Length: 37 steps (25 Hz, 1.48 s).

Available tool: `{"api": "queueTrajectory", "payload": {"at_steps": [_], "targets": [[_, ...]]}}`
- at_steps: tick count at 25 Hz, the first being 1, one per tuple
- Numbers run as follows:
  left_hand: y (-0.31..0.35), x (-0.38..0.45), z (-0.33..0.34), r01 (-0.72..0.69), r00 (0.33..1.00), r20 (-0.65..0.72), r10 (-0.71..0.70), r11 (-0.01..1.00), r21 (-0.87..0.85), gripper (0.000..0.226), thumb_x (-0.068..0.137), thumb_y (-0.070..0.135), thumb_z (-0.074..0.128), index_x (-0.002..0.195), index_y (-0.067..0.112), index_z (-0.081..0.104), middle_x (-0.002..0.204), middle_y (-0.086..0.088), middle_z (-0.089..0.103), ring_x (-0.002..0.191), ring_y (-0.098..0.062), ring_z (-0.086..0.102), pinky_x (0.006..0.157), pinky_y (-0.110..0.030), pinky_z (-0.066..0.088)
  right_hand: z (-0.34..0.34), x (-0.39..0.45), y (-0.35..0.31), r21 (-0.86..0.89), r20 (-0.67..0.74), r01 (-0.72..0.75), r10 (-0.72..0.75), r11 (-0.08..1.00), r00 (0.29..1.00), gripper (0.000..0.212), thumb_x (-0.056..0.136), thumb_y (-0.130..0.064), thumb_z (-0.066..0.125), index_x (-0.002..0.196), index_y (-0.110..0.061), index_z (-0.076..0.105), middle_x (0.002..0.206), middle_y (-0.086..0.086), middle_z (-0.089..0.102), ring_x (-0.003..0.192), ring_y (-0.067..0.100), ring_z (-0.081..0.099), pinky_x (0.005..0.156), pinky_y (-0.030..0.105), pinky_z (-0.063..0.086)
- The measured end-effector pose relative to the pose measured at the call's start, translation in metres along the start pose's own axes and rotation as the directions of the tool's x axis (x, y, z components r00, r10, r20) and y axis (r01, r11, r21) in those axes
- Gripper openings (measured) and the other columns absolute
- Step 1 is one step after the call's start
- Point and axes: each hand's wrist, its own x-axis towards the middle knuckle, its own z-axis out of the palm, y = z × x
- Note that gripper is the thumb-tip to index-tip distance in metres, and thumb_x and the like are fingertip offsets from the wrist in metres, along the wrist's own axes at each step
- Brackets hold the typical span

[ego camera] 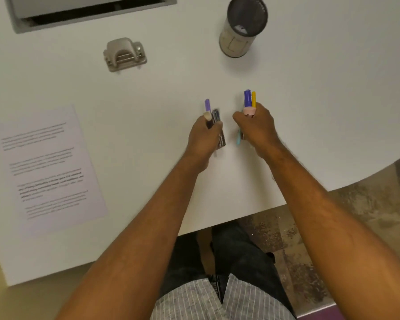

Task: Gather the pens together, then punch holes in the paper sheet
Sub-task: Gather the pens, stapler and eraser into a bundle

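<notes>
Both hands are out over the white surface [310,112], each closed around its own bundle of pens and a small gap apart. The left hand [204,137] has its grip wrapped tight on a light purple pen [207,105] whose cap sticks out past the fingers, together with a dark, blurred pen [218,130] that runs down along the thumb side toward the wrist. The right hand [256,128] is fisted on a dark purple pen [247,98] and a yellow pen [253,99] standing side by side above the knuckles, a pink-capped pen [249,111] just below them, and a pale teal pen [238,138] poking out at the lower edge of the fist. The paper sheet [49,169], printed with text, lies flat well to the left of both hands, near the surface's front edge. The grey hole punch [124,54] sits farther back, apart from the sheet and from the hands. A mesh pen cup [243,26] stands upright beyond the right hand.
</notes>
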Motion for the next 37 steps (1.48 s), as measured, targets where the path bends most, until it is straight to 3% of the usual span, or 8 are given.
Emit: {"api": "queueTrajectory", "payload": {"at_steps": [4, 11, 17, 20, 24, 28, 35, 37], "targets": [[0.029, 0.036, 0.052, -0.043, 0.999, -0.007, 0.044, 0.993, 0.106, 0.012, 0.104, 0.022, 0.056, 0.109, 0.014, 0.063, 0.103, -0.013, 0.069, 0.104, -0.036, 0.069, 0.094, -0.052, 0.06, -0.022, 0.046, -0.003, -0.101, -0.048, -0.002, -0.003, 0.995, 0.999, 0.035, 0.088, -0.033, 0.072, 0.115, -0.017, 0.058, 0.099, 0.002, 0.063, 0.094, 0.025, 0.067, 0.084, 0.041, 0.063], [0.047, 0.072, 0.094, -0.046, 0.992, -0.101, 0.081, 0.951, 0.306, 0.025, 0.097, 0.028, 0.07, 0.085, 0.006, 0.067, 0.074, -0.004, 0.061, 0.071, -0.022, 0.057, 0.065, -0.029, 0.043, -0.051, 0.092, 0.003, -0.258, -0.031, -0.006, -0.002, 0.966, 1.0, 0.052, 0.092, -0.03, 0.076, 0.134, -0.01, 0.053, 0.12, 0.009, 0.061, 0.1, 0.02, 0.058, 0.083, 0.033, 0.056], [0.051, 0.077, 0.101, -0.071, 0.98, -0.132, 0.146, 0.888, 0.454, 0.029, 0.092, 0.035, 0.076, 0.099, 0.007, 0.076, 0.08, -0.002, 0.066, 0.074, -0.017, 0.062, 0.065, -0.026, 0.045, -0.05, 0.09, 0.016, -0.268, -0.068, 0.028, -0.048, 0.963, 0.997, 0.051, 0.088, -0.035, 0.08, 0.126, -0.01, 0.057, 0.118, 0.01, 0.055, 0.097, 0.016, 0.056, 0.064, 0.014, 0.043], [0.049, 0.075, 0.104, -0.083, 0.977, -0.129, 0.168, 0.864, 0.496, 0.033, 0.092, 0.038, 0.074, 0.106, 0.009, 0.074, 0.091, -0.004, 0.071, 0.081, -0.018, 0.064, 0.071, -0.026, 0.046, -0.052, 0.085, 0.021, -0.281, -0.116, 0.039, -0.074, 0.959, 0.99, 0.056, 0.087, -0.042, 0.081, 0.127, -0.013, 0.056, 0.121, 0.01, 0.054, 0.102, 0.017, 0.056, 0.079, 0.026, 0.056], [0.046, 0.069, 0.108, -0.1, 0.968, -0.149, 0.2, 0.859, 0.502, 0.038, 0.093, 0.038, 0.074, 0.114, 0.008, 0.064, 0.098, 0.0, 0.061, 0.087, -0.015, 0.058, 0.07, -0.022, 0.041, -0.056, 0.082, 0.027, -0.36, -0.133, 0.052, -0.106, 0.932, 0.985, 0.062, 0.087, -0.053, 0.076, 0.134, -0.018, 0.056, 0.126, 0.008, 0.058, 0.111, 0.022, 0.058, 0.09, 0.037, 0.058], [0.044, 0.064, 0.107, -0.133, 0.958, -0.157, 0.24, 0.856, 0.5, 0.041, 0.093, 0.035, 0.075, 0.12, 0.008, 0.059, 0.102, 0.002, 0.056, 0.09, -0.012, 0.053, 0.059, -0.013, 0.032, -0.06, 0.078, 0.029, -0.377, -0.127, 0.067, -0.123, 0.924, 0.984, 0.066, 0.088, -0.057, 0.073, 0.139, -0.02, 0.055, 0.128, 0.008, 0.058, 0.115, 0.023, 0.057, 0.089, 0.036, 0.056], [0.041, 0.064, 0.103, -0.137, 0.959, -0.154, 0.24, 0.861, 0.491, 0.037, 0.096, 0.032, 0.071, 0.125, 0.011, 0.06, 0.115, -0.002, 0.066, 0.09, -0.01, 0.055, 0.061, -0.009, 0.034, -0.057, 0.074, 0.036, -0.34, -0.102, 0.094, -0.135, 0.936, 0.986, 0.073, 0.089, -0.054, 0.073, 0.147, -0.017, 0.05, 0.138, 0.01, 0.054, 0.124, 0.025, 0.055, 0.095, 0.038, 0.057], [0.041, 0.062, 0.102, -0.137, 0.959, -0.152, 0.238, 0.862, 0.487, 0.038, 0.097, 0.031, 0.071, 0.127, 0.011, 0.06, 0.121, -0.004, 0.068, 0.091, -0.01, 0.054, 0.071, -0.013, 0.04, -0.058, 0.073, 0.035, -0.347, -0.094, 0.1, -0.141, 0.933, 0.986, 0.071, 0.09, -0.053, 0.072, 0.148, -0.018, 0.049, 0.14, 0.01, 0.053, 0.125, 0.025, 0.054, 0.096, 0.038, 0.055]]}}
